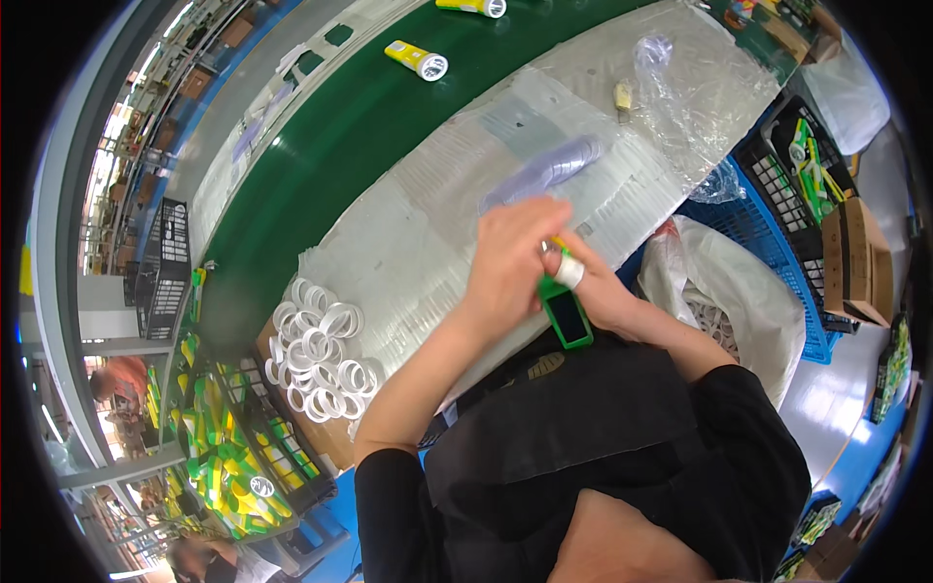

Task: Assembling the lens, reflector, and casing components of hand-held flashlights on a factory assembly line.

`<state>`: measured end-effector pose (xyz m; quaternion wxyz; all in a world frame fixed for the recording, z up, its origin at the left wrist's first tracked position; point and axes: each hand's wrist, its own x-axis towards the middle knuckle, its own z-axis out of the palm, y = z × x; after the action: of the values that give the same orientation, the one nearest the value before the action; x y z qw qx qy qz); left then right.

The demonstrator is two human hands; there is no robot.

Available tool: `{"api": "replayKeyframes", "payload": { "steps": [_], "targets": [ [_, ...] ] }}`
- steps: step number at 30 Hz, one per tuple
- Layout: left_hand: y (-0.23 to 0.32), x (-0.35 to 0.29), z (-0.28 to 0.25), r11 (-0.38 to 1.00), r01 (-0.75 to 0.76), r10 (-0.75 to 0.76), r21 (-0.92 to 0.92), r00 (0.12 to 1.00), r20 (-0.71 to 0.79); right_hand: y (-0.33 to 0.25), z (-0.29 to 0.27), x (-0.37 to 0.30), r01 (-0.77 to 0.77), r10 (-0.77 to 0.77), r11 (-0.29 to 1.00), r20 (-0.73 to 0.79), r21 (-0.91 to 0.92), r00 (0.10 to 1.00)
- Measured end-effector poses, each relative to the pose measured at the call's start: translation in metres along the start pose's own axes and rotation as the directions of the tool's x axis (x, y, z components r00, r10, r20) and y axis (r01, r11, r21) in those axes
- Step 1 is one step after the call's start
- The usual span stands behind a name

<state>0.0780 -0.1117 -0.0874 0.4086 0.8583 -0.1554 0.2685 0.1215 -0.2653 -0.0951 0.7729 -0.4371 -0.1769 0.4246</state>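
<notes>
A green flashlight [568, 318] with a dark flat panel on its side is held between my two hands, close to my chest. My left hand [510, 255] curls over the upper end of it from the left, with a bit of yellow and metal showing between the fingers. From the right, my right hand [604, 294] closes round the same end. A white band [570, 271] shows by the right thumb; whether it is worn or held I cannot tell. Beyond my hands lies a clear, purplish plastic sleeve stack [544, 173] on the plastic-covered worktop [408, 233].
White rings [316, 345] are heaped at the left of the worktop. Yellow flashlights [416, 60] lie on the green conveyor belt [311, 160]. Crates of green and yellow parts [228, 466] stand lower left. At right are a white sack [768, 321], a blue crate [758, 219] and a cardboard box [855, 260].
</notes>
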Motion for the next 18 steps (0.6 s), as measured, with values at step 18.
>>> {"api": "replayKeyframes", "payload": {
  "steps": [18],
  "targets": [
    [-0.062, -0.005, -0.024, 0.783, 0.006, -0.202, 0.622, 0.948, 0.245, -0.012, -0.020, 0.000, 0.042, -0.032, 0.996, 0.125, -0.076, 0.992]
  ]
}}
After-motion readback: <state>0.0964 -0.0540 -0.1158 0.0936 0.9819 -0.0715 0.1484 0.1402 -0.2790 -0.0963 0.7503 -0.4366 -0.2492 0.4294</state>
